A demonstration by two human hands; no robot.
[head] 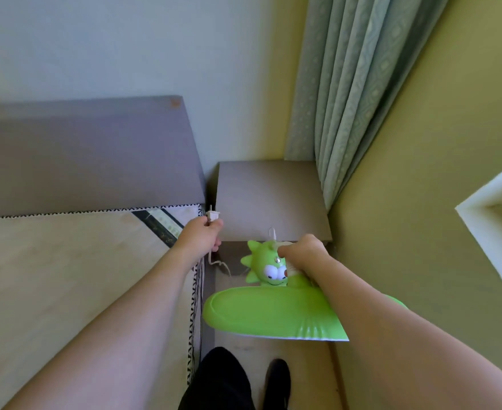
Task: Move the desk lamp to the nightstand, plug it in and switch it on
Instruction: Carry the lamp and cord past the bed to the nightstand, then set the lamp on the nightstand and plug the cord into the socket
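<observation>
The green desk lamp [269,312] has a cartoon-face base and a long flat green head. It hangs in the air in front of the grey-brown nightstand [269,196], just short of its front edge. My right hand [304,253] grips the lamp near its neck, above the face. My left hand [204,235] holds the lamp's white plug [212,215] with its prongs pointing up, at the nightstand's left front corner. The white cord [218,263] curls down from that hand toward the lamp. No socket is visible.
A bed with a beige mat [66,261] and a grey headboard [90,155] lies to the left. Green curtains [347,99] hang behind the nightstand's right side. A yellow wall [421,202] closes the right. My legs and a dark shoe [276,383] stand in the narrow gap below.
</observation>
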